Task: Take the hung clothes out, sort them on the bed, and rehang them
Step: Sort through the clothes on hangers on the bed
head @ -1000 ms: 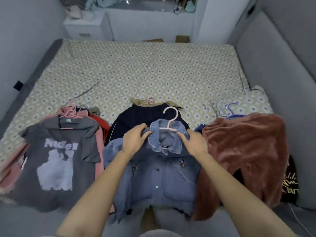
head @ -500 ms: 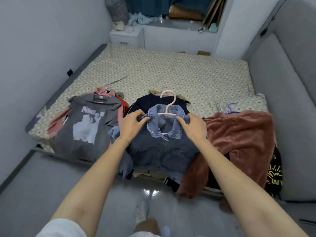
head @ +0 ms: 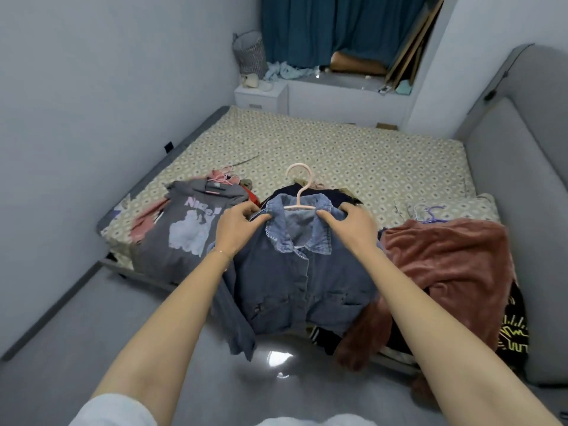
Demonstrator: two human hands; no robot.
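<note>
Head view: the bed [head: 338,149], covered in a cream sheet with a small diamond pattern, fills the middle of the room, and three piles of clothes lie along its near edge. On the right is a rust-brown fleece garment [head: 455,265], which spreads wide and droops over the edge. In the middle is the denim jacket [head: 307,284], front side up and buttoned. Its hem and one sleeve hang past the edge of the bed above the grey floor. It lies on a dark navy garment [head: 333,195] that shows just behind its collar. On the left is a grey printed T-shirt [head: 181,238], on top of pink and red clothing.

Both bare forearms reach forward to the jacket. The left hand [head: 236,229] has its fingers curled and its thumb drawn in, pinching the denim at the shoulder just beside the collar. The right hand [head: 353,226] grips the other shoulder in the same way, knuckles up and fingertips tucked into the cloth. Between the hands, the pale pink hanger [head: 299,207] sits inside the collar with its hook pointing away from the person.
</note>
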